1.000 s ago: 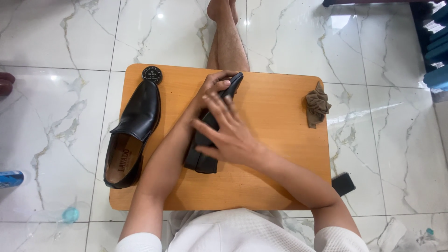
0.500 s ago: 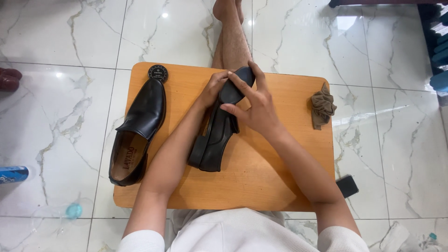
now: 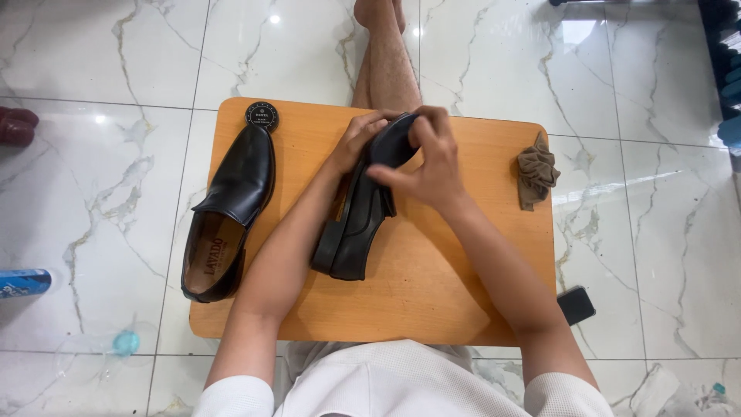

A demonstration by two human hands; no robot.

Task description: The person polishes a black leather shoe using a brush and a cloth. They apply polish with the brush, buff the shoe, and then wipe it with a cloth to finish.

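A black leather shoe (image 3: 356, 224) lies on its side in the middle of a small wooden table (image 3: 432, 293). My left hand (image 3: 356, 137) grips its toe end from the left. My right hand (image 3: 426, 164) holds the same toe end from the right, fingers curled over the upper. A second black shoe (image 3: 230, 208) stands upright on the table's left edge, opening toward me. A round black tin (image 3: 262, 116) sits at its toe. A crumpled brown cloth (image 3: 536, 176) lies near the table's right edge.
White marble floor tiles surround the table. My bare leg (image 3: 386, 54) stretches out beyond the far edge. A black phone (image 3: 576, 305) lies on the floor by the right corner. A blue bottle (image 3: 23, 282) and a dark red object (image 3: 15, 125) sit at the far left.
My right hand slid from the middle of the shoe up to its toe. The shoe has turned further onto its side, heel swinging toward me.
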